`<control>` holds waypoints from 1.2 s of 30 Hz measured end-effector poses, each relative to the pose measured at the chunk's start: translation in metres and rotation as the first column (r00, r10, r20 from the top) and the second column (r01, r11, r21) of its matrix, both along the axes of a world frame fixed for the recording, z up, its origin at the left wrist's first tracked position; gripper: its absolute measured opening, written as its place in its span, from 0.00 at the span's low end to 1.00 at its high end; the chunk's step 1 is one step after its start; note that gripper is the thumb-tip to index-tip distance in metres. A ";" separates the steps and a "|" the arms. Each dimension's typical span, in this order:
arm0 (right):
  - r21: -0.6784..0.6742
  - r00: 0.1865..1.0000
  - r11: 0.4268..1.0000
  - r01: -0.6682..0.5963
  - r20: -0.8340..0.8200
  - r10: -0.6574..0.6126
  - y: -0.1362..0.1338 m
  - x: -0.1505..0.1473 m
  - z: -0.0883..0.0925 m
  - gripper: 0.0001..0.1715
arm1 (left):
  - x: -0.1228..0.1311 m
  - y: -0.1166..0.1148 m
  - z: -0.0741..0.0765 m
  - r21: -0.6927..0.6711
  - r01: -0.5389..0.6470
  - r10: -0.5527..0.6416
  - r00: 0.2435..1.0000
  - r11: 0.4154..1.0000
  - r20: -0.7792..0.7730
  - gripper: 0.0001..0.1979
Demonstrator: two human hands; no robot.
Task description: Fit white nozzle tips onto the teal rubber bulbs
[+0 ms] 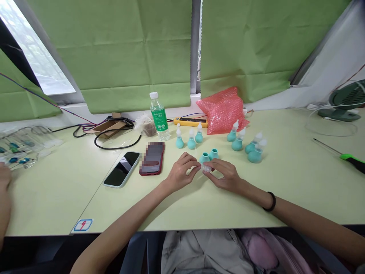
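Observation:
Between the fingertips of my left hand [185,169] and my right hand [225,173] is a small clear plastic nozzle piece [206,167], held just above the table's front half. Both hands are closed in a pinch on it, partly hiding its shape. Right behind it stand two open teal rubber bulbs [213,153] without tips; my fingers partly cover the nearer one. Farther back to the left are three teal bulbs with clear nozzles [191,140]. Several more bulbs with nozzles [255,152] stand to the right.
Two phones [122,169] lie left of my hands. Behind are a water bottle [159,118], a yellow tool [190,121], a pink bubble-wrap bag [224,112] and black cable [116,146]. A screwdriver [352,161] and small fan [346,99] are right. Another person's hand [4,177] shows far left.

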State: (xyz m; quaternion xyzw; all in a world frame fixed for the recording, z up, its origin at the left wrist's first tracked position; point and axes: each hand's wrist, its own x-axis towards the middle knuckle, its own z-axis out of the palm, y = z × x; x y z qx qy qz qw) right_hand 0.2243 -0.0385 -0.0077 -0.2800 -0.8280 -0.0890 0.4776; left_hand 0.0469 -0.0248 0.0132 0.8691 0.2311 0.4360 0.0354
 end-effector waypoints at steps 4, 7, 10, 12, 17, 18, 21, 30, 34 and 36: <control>0.004 0.999 1.000 -0.003 0.037 0.003 0.003 0.002 -0.003 0.14 | 0.000 0.000 0.000 0.078 -0.076 0.083 0.993 0.994 -0.088 0.04; 0.012 0.999 1.000 0.002 0.043 -0.002 0.003 0.002 -0.004 0.14 | 0.001 -0.002 0.002 0.162 -0.112 0.141 0.974 0.980 -0.179 0.05; -0.013 0.999 1.000 0.009 0.033 -0.009 0.001 0.000 -0.003 0.13 | 0.002 -0.003 0.001 0.190 -0.144 0.182 0.962 0.971 -0.202 0.05; -0.057 1.000 0.998 0.020 0.012 -0.020 0.000 -0.002 -0.002 0.11 | 0.003 -0.003 -0.001 0.171 -0.165 0.195 0.966 0.971 -0.171 0.04; -0.280 0.992 0.960 0.008 -0.119 -0.043 -0.004 -0.007 0.000 0.06 | 0.006 -0.003 -0.009 0.061 -0.192 0.195 0.980 0.979 -0.039 0.03; -0.329 0.988 0.944 0.001 -0.146 -0.052 -0.004 -0.008 0.000 0.05 | 0.006 -0.003 -0.009 0.038 -0.194 0.195 0.981 0.980 -0.004 0.03; -0.457 0.979 0.889 0.014 -0.176 -0.106 -0.005 -0.009 -0.002 0.07 | 0.003 -0.001 -0.004 -0.063 -0.202 0.208 0.971 0.977 0.116 0.02; -0.466 0.996 0.884 0.049 -0.043 -0.078 -0.003 -0.009 -0.007 0.11 | -0.016 0.025 -0.005 -0.465 -0.343 0.343 0.935 0.816 -0.088 0.03; -0.452 0.992 0.884 0.119 0.027 -0.120 0.000 -0.007 -0.012 0.11 | -0.018 0.029 -0.008 -0.534 -0.314 0.262 0.949 0.785 -0.173 0.03; -0.459 0.991 0.879 0.131 0.035 -0.129 0.001 -0.006 -0.013 0.12 | -0.018 0.029 -0.009 -0.558 -0.287 0.232 0.958 0.779 -0.169 0.03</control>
